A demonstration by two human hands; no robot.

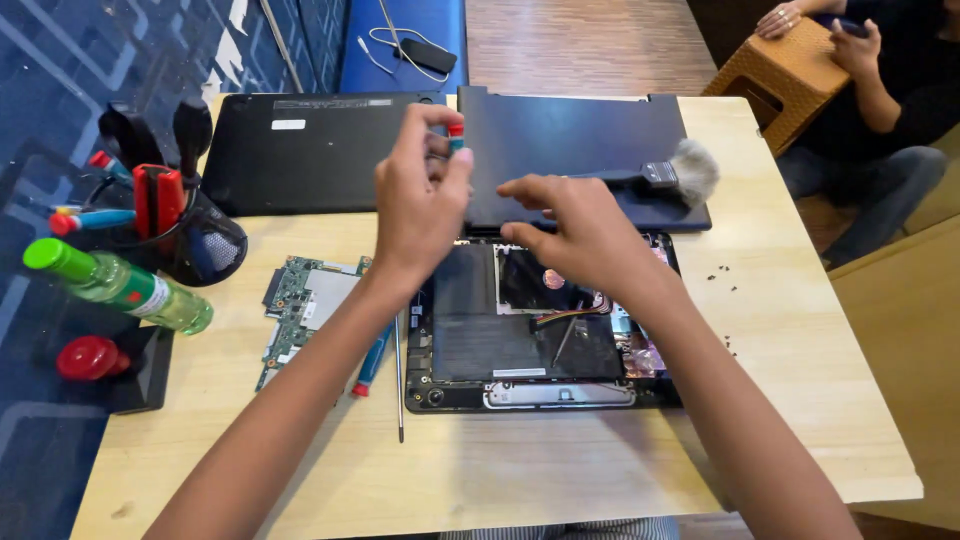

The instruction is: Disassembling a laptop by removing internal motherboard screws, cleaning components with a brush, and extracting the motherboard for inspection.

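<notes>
Left hand (420,195) pinches a red-capped screwdriver (456,135) upright, right hand (580,235), fingers loosely spread and holding nothing, steadies the opened laptop (540,350); keeping the driver vertical would best avoid slipping.

view: one head-worn camera, above the seated person | faces: steeply down and forward across the wooden table (800,330) | range: close, forearms entering from the bottom edge | far edge: floor and another person's knees top right | shared: single view only
</notes>
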